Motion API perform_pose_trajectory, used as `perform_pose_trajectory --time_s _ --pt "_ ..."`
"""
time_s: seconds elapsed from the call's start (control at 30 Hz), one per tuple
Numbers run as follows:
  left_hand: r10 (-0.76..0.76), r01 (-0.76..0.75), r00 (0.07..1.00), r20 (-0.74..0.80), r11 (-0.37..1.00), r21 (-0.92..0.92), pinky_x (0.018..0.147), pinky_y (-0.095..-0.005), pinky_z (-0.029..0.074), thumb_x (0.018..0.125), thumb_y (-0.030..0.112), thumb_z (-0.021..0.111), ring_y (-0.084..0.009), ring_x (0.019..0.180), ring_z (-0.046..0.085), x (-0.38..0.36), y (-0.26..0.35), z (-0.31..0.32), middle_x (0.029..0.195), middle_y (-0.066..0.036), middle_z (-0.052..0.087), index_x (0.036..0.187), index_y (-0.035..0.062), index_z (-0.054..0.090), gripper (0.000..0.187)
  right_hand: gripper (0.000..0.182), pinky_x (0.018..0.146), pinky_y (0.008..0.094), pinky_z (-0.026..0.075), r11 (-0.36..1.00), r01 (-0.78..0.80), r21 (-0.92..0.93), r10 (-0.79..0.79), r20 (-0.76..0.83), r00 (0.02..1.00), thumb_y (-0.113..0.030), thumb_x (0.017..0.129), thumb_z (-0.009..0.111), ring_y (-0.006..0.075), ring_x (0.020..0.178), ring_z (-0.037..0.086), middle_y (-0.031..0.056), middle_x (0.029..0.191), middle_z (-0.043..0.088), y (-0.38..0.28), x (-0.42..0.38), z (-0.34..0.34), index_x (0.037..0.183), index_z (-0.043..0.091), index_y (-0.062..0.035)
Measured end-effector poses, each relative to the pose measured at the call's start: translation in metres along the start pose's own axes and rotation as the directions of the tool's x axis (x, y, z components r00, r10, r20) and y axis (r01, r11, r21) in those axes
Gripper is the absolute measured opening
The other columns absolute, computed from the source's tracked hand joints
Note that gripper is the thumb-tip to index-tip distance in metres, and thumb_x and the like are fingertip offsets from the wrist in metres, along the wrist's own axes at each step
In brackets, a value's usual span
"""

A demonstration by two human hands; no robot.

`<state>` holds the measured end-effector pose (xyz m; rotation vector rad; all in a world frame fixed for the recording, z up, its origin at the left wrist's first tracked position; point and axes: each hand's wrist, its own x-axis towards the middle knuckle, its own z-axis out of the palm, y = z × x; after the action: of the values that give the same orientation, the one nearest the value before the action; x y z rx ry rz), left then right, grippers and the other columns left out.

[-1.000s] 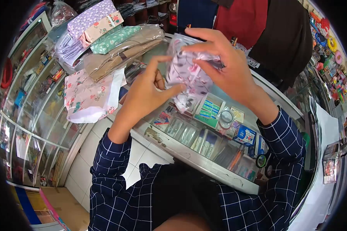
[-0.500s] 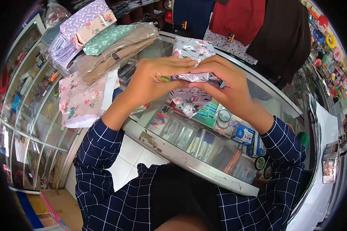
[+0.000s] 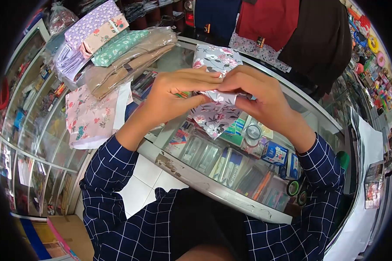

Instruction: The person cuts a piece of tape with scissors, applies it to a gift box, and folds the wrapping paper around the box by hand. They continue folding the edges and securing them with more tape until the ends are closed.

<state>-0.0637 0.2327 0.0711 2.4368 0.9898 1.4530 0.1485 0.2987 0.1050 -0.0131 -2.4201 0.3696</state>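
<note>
A parcel in grey floral paper lies on the glass display counter, with a pointed flap of the paper hanging toward me. My left hand presses on the parcel's near end from the left, fingers laid along its top edge and thumb beneath them. From the right, my right hand pinches the folded paper at the same end between thumb and fingers. Both hands' fingertips nearly meet over the fold.
Wrapped floral bundles and a plastic-bagged brown item are stacked at the left, above pink floral paper. Dark and red garments hang at the back. Tape rolls are near my right sleeve.
My right thumb has shifted on the fold, and the paper flap at the near end now shows more of its front. The hands remain at the same end of the parcel.
</note>
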Motion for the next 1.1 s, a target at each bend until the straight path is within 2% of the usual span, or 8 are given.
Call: perform_pose_trajectory --time_s 0.17,0.27,0.43,0.53,0.57,0.7,1.03,1.1 --pt "0.043 -0.045 0.999 0.023 0.997 0.069 0.094 -0.0395 0.046 0.068 -0.001 0.071 -0.0259 0.101 0.064 0.001 -0.006 -0.003 0.104 -0.012 0.068 0.094 0.0053 0.071 0.027 0.042 0.059 0.032 0.045 0.923 0.246 -0.297 -0.263 -0.02 0.965 0.008 0.059 0.065 0.0248 0.069 0.057 0.01 0.082 0.06 -0.002 0.006 0.006 0.1 0.065 -0.0024" --pt "0.049 -0.05 0.998 0.039 0.998 0.036 0.094 -0.0404 0.045 0.066 -0.002 0.071 -0.026 0.1 0.065 0.001 -0.005 -0.004 0.103 -0.013 0.068 0.098 0.0056 0.071 0.033 0.042 0.058 0.031 0.044 0.931 0.286 -0.229 -0.323 -0.149 0.935 0.009 0.059 0.063 0.0236 0.066 0.055 0.0091 0.078 0.061 0.01 0.001 0.014 0.1 0.067 -0.0025" --pt "-0.041 0.044 0.999 0.025 0.989 -0.143 0.094 -0.0376 0.042 0.068 -0.001 0.07 -0.025 0.099 0.064 -0.005 -0.004 0.0 0.105 -0.013 0.068 0.097 0.0065 0.072 0.03 0.045 0.06 0.027 0.044 0.984 0.176 -0.015 -0.177 -0.063 0.982 0.009 0.062 0.058 0.0203 0.068 0.057 0.0082 0.08 0.064 0.008 -0.004 0.004 0.104 0.068 -0.0027" --pt "0.035 -0.036 0.999 -0.016 0.994 -0.106 0.086 -0.0337 0.049 0.069 -0.005 0.068 -0.0206 0.095 0.063 -0.005 -0.009 0.001 0.105 -0.009 0.069 0.098 0.0049 0.072 0.031 0.042 0.063 0.0263 0.045 0.979 0.173 0.108 -0.165 -0.086 0.983 0.009 0.065 0.055 0.0203 0.072 0.058 0.0091 0.082 0.064 0.004 -0.001 0.0 0.104 0.068 -0.0007" --pt "0.03 -0.031 0.999 -0.015 0.995 -0.098 0.086 -0.0336 0.049 0.069 -0.005 0.068 -0.0208 0.095 0.063 -0.006 -0.009 0.001 0.104 -0.009 0.069 0.098 0.0051 0.072 0.031 0.031 0.069 0.0343 0.048 0.986 0.154 0.065 -0.153 -0.023 0.988 -0.005 0.072 0.07 0.0259 0.077 0.06 0.0109 0.085 0.063 0.0 0.001 -0.006 0.102 0.064 -0.0007" --pt "0.043 -0.045 0.999 -0.029 0.997 -0.056 0.085 -0.033 0.049 0.069 -0.005 0.068 -0.0218 0.095 0.064 -0.002 -0.004 0.003 0.101 -0.008 0.069 0.097 0.0056 0.072 0.03 0.032 0.065 0.0333 0.047 0.987 0.102 -0.124 -0.123 -0.17 0.978 -0.003 0.071 0.072 0.0247 0.072 0.057 0.009 0.077 0.058 -0.003 0.0 0.016 0.102 0.065 -0.0028" --pt "0.04 -0.042 0.998 -0.052 0.998 -0.046 0.084 -0.0317 0.05 0.068 -0.005 0.071 -0.0212 0.091 0.066 -0.002 -0.005 0.005 0.097 -0.008 0.07 0.093 0.0055 0.073 0.027 0.024 0.064 0.0297 0.046 0.972 -0.117 0.205 0.145 -0.129 0.981 -0.005 0.078 0.069 0.0171 0.073 0.057 0.0063 0.08 0.062 -0.012 -0.008 0.012 0.102 0.069 -0.0053" --pt "0.034 -0.037 0.998 -0.051 0.998 -0.054 0.083 -0.0315 0.05 0.068 -0.005 0.071 -0.0209 0.091 0.066 -0.002 -0.009 0.0 0.096 -0.008 0.071 0.092 0.0057 0.073 0.026 0.024 0.067 0.0298 0.048 0.971 -0.056 0.233 0.089 -0.135 0.987 -0.006 0.079 0.068 0.0184 0.077 0.06 0.0069 0.085 0.064 -0.017 0.0 0.008 0.103 0.068 -0.0058"
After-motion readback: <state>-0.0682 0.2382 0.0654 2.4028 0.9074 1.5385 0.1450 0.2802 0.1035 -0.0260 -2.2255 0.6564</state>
